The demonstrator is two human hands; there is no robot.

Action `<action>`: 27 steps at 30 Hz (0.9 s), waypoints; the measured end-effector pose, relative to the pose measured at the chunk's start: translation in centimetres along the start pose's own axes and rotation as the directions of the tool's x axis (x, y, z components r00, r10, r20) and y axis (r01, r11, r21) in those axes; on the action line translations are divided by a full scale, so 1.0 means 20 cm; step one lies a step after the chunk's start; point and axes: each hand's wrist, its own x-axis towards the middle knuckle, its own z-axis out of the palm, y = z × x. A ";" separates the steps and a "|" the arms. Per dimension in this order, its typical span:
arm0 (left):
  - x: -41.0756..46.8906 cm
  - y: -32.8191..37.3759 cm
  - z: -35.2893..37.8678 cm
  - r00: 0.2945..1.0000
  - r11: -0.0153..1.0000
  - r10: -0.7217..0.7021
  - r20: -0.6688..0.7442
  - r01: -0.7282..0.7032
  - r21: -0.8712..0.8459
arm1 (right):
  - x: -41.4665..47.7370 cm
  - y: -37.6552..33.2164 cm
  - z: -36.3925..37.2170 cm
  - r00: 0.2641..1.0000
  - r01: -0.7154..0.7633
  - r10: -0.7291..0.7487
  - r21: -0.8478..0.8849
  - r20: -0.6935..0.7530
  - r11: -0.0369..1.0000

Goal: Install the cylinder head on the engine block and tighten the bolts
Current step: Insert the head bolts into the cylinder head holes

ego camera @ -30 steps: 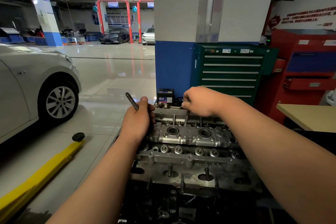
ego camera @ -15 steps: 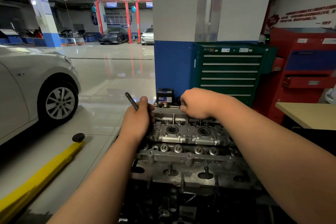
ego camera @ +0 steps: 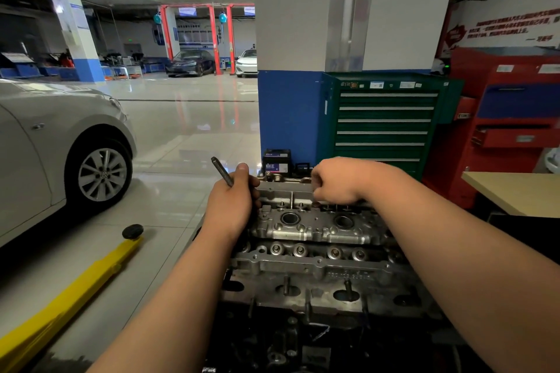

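The grey metal cylinder head (ego camera: 309,230) sits on the dark engine block (ego camera: 288,342) right in front of me. My left hand (ego camera: 230,206) rests at the head's far left corner and grips a long dark bolt (ego camera: 222,172), whose threaded end sticks up and to the left. My right hand (ego camera: 339,182) hovers low over the head's far edge, fingers curled downward, pinching a bolt that is almost entirely hidden under them. Several studs stand along the near edge of the head.
A silver car (ego camera: 45,145) stands to the left, with a yellow lift arm (ego camera: 75,288) on the floor beside it. Behind the engine are a small black battery (ego camera: 277,162), a blue-and-white pillar (ego camera: 291,115), a green tool cabinet (ego camera: 385,124) and a red cabinet (ego camera: 509,124). A beige table (ego camera: 515,191) is at right.
My right hand has sunk toward the head, and the bolt shaft seen under it a second ago has gone down out of sight. My left hand has stayed put.
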 end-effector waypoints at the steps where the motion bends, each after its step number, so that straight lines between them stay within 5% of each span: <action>1: 0.00 0.00 0.00 1.000 1.000 0.001 -0.001 -0.001 0.002 | 0.00 -0.02 0.00 1.000 0.001 -0.001 0.007 0.021 1.000; 16: 0.01 -0.02 0.00 1.000 1.000 0.020 0.011 -0.020 0.005 | 0.06 -0.12 0.02 0.985 -0.148 0.161 -0.178 0.061 0.973; 27: 0.00 -0.02 -0.01 1.000 1.000 0.029 0.011 -0.029 0.003 | 0.12 -0.17 0.04 0.924 -0.192 0.263 -0.259 0.276 0.947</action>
